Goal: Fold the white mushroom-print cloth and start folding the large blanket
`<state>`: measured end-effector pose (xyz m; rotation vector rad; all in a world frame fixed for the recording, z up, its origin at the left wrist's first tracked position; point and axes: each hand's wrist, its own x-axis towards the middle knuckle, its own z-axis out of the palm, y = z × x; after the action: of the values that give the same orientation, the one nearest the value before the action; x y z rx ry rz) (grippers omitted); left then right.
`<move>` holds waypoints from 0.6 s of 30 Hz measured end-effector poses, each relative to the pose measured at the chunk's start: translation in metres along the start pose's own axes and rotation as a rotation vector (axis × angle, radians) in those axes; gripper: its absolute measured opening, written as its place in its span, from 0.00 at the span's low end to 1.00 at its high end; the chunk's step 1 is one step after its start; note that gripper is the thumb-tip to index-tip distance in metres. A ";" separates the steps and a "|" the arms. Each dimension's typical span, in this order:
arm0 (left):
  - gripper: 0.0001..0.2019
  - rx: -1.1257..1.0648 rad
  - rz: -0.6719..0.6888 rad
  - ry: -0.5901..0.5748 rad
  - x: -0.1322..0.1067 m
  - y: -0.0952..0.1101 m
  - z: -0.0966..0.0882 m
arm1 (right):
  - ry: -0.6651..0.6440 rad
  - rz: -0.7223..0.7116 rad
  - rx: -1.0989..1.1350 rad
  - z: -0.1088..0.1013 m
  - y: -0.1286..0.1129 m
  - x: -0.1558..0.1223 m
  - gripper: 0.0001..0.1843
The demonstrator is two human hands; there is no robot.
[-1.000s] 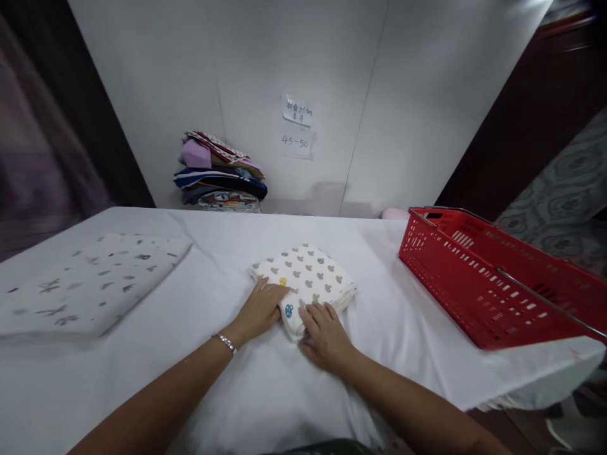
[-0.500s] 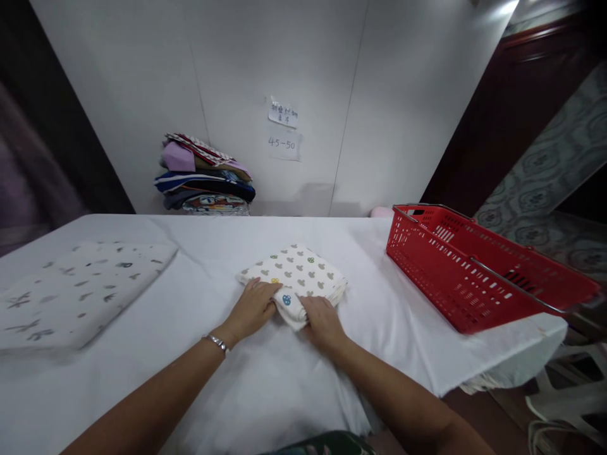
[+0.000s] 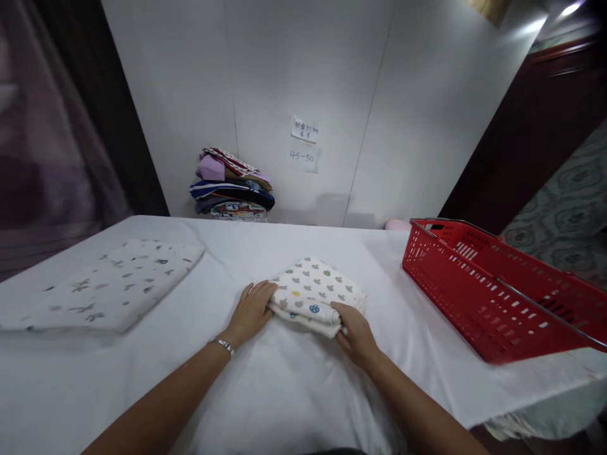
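Left hand (image 3: 251, 309): centre frame, forearm coming in from lower left, wrist straight, palm down. Fingers straight and held together, not clamped; fingertips rest on the left edge of the cloth (image 3: 317, 292). Thin bracelet (image 3: 222, 345) on the wrist.

Right hand (image 3: 356, 332): just right of centre, forearm coming in from lower right. Thumb lies on top of the cloth's near-right corner, and the other fingers curl at the edge below it, pinching the corner (whether the fingertips go fully under cannot be told).

Cloth: folded to a compact rectangle, several layers visible at the near edge. Cream fabric w/ small grey motifs plus a few blue, green and yellow ones. Lies flat on the table (image 3: 284, 392), centre frame, between the two hands, one corner pointing toward the wall.

Table: white cover, some creases near the bottom edge.

Other items:
- Basket (image 3: 497, 297), red plastic, metal handle, right of frame, near the cloth but apart.
- Pad (image 3: 114, 291), white w/ dark marks, left of frame, well apart.
- Clothes stack (image 3: 232, 189), upper centre-left, against the wall.
- Two paper notes (image 3: 303, 142) on the wall, right of the stack.
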<state>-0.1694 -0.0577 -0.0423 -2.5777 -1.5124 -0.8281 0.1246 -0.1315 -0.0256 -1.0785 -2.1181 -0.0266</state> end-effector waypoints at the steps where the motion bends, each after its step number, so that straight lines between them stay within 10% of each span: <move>1: 0.22 -0.015 -0.004 0.000 0.002 -0.001 -0.002 | 0.008 0.020 0.022 -0.003 0.001 0.001 0.25; 6: 0.18 -0.186 -0.054 0.075 0.020 0.015 -0.040 | 0.130 0.266 0.294 -0.037 0.005 0.025 0.24; 13: 0.26 -0.440 -0.233 0.164 0.071 0.051 -0.150 | 0.192 0.629 0.893 -0.101 0.001 0.085 0.36; 18: 0.24 -0.587 -0.402 -0.008 0.104 0.025 -0.132 | -0.019 0.846 1.118 -0.066 0.030 0.098 0.27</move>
<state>-0.1653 -0.0270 0.1248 -2.6525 -2.0908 -1.5040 0.1496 -0.0671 0.0742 -1.0936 -1.1531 1.3699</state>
